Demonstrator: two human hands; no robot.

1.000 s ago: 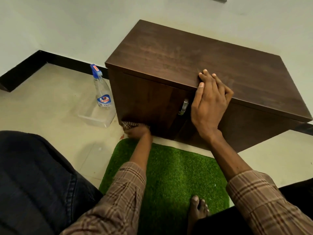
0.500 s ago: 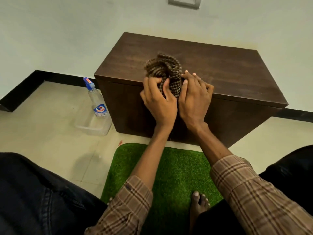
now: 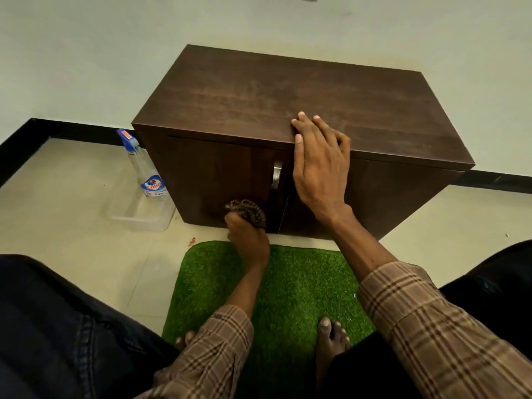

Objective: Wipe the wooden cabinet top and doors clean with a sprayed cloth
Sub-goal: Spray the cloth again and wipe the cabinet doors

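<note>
A dark brown wooden cabinet (image 3: 288, 99) stands on the floor against the wall, its two doors closed, with a metal handle (image 3: 277, 174) on the left door. My left hand (image 3: 247, 237) grips a bunched checked cloth (image 3: 249, 211) and presses it against the lower part of the left door. My right hand (image 3: 319, 159) rests over the front edge of the cabinet top, fingers straight on the wood, thumb hanging down the front.
A clear spray bottle (image 3: 145, 174) with a blue trigger stands in a clear plastic tub (image 3: 138, 214) left of the cabinet. A green grass mat (image 3: 288, 283) lies in front, with my bare feet on it. My knees flank the view.
My left hand has taken the cloth from the cabinet's top edge down to the bottom of the left door. My right hand stayed on the front edge.
</note>
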